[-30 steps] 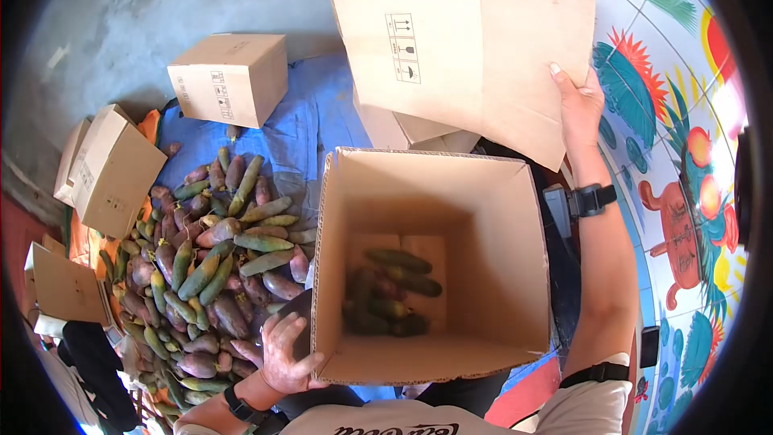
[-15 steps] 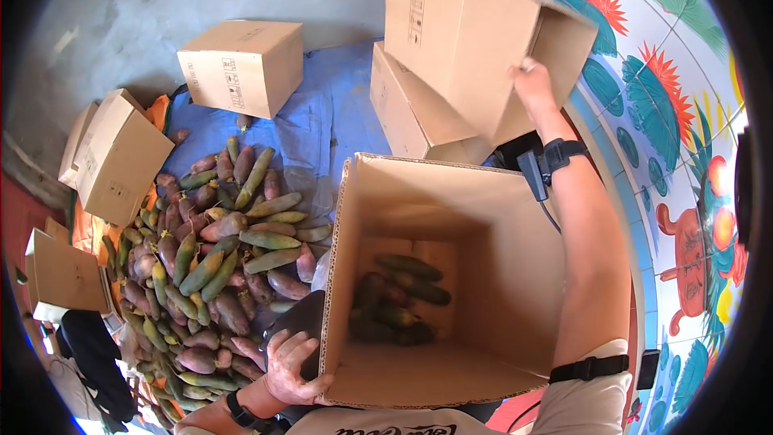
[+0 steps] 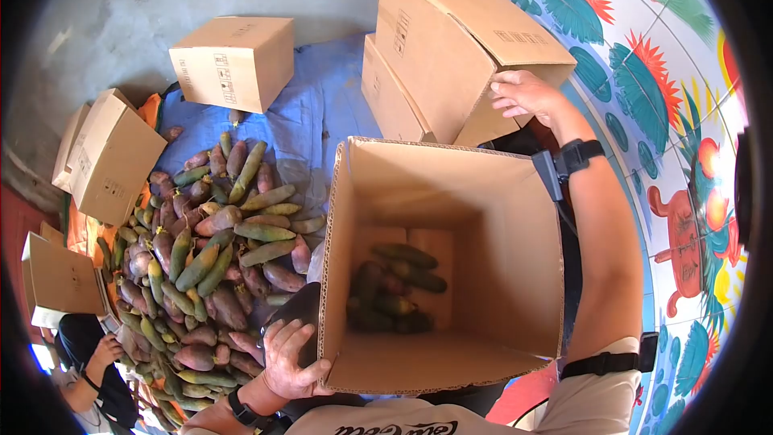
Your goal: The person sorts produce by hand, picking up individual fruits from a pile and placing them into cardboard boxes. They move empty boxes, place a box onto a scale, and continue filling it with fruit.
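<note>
A tall open cardboard box (image 3: 515,274) stands upright against my body. Several long green radishes (image 3: 415,276) lie at its bottom, in shadow. My left hand (image 3: 291,357) rests on my dark knee at the box's left side, fingers spread, the thumb touching the rim. Beyond the box, my right hand (image 3: 527,97) is open, its fingertips at the near edge of another cardboard box (image 3: 435,48). That second box leans over a lower carton (image 3: 390,97), with a top flap folded over. Left of me spreads a big heap of green and purplish radishes (image 3: 217,266).
A blue tarp (image 3: 322,84) lies under the heap. More cartons stand at the back (image 3: 233,64), the left (image 3: 117,157) and the lower left (image 3: 60,278). Another person's hand (image 3: 107,350) shows at lower left. A painted tile wall (image 3: 620,89) runs along the right.
The second box has settled lower, and its flap now lies across the top. My right hand has opened from its hold on the edge. Another person's hand has appeared at lower left.
</note>
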The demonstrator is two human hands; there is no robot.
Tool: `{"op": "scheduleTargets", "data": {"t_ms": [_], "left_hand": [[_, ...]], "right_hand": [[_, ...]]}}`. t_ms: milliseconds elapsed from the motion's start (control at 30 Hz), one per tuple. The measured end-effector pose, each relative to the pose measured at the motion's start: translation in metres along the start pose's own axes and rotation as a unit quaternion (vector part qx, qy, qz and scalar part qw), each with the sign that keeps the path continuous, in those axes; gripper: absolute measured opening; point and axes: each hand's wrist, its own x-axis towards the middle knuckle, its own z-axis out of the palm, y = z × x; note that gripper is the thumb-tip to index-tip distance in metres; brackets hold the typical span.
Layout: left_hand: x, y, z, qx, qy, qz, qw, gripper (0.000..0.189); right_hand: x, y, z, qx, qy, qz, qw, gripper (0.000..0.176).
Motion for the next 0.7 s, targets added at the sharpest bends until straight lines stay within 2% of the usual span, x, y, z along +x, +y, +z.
{"op": "scheduleTargets", "data": {"t_ms": [67,200,300,367,433,467,600,700], "left_hand": [[-0.002,0.001,-0.001,0.002,-0.002,0.003,1.0,0.068],[-0.009,0.003,0.001,-0.002,0.022,0.007,1.0,0.077],[-0.019,0.004,-0.003,0.0,0.006,-0.015,1.0,0.079],[-0.026,0.004,-0.006,-0.014,-0.007,-0.013,1.0,0.081],[-0.034,0.004,-0.009,-0.004,-0.014,-0.036,0.999,0.082],[-0.037,0.006,-0.012,-0.018,-0.018,-0.044,0.999,0.08],[-0.054,0.011,-0.016,-0.012,-0.011,-0.065,0.998,0.077],[-0.063,0.017,-0.019,0.002,-0.025,-0.087,0.996,0.08]], "right_hand": [[-0.027,-0.001,-0.003,-0.044,0.028,-0.012,0.999,0.048],[-0.095,0.018,-0.01,-0.055,0.035,-0.034,0.997,0.047],[-0.148,0.053,-0.011,-0.061,0.045,-0.044,0.996,0.045],[-0.182,0.076,-0.011,-0.046,0.054,-0.016,0.997,0.043],[-0.215,0.097,-0.003,-0.041,0.145,-0.042,0.988,0.043],[-0.231,0.105,0.0,-0.018,0.164,-0.027,0.986,0.042],[-0.281,0.161,0.026,0.038,0.193,0.009,0.98,0.03],[-0.313,0.196,0.053,-0.001,0.2,0.033,0.979,0.027]]}}
